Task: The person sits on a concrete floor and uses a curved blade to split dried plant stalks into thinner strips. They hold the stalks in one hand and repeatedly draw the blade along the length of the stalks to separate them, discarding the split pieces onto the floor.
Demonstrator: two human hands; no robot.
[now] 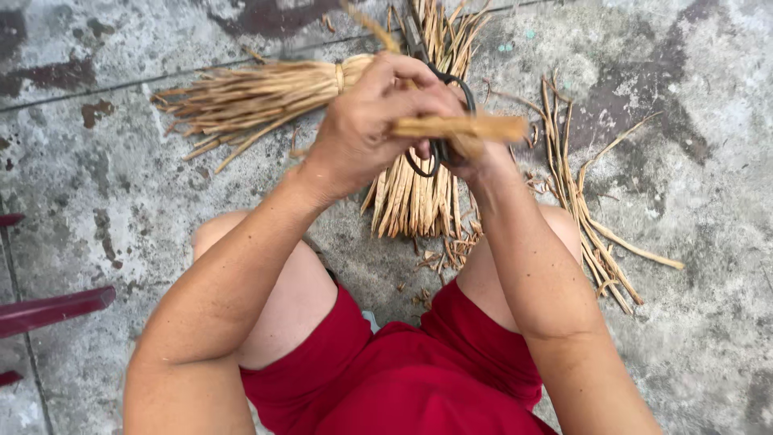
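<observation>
Hands grip dry strip beside scissors.

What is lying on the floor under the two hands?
Under the left hand and right hand, a bundle of pale dry straw-like strips lies on the grey concrete floor. The hands and black-handled scissors cover its middle part.

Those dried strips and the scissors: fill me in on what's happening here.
A person in red shorts sits over a stained concrete floor. The left hand and right hand meet in front, holding a short tan strip; black-handled scissors sit at the right hand. On the floor lie a tied bundle of dried strips, a second bundle beneath the hands, loose strips to the right, and small offcuts.
</observation>
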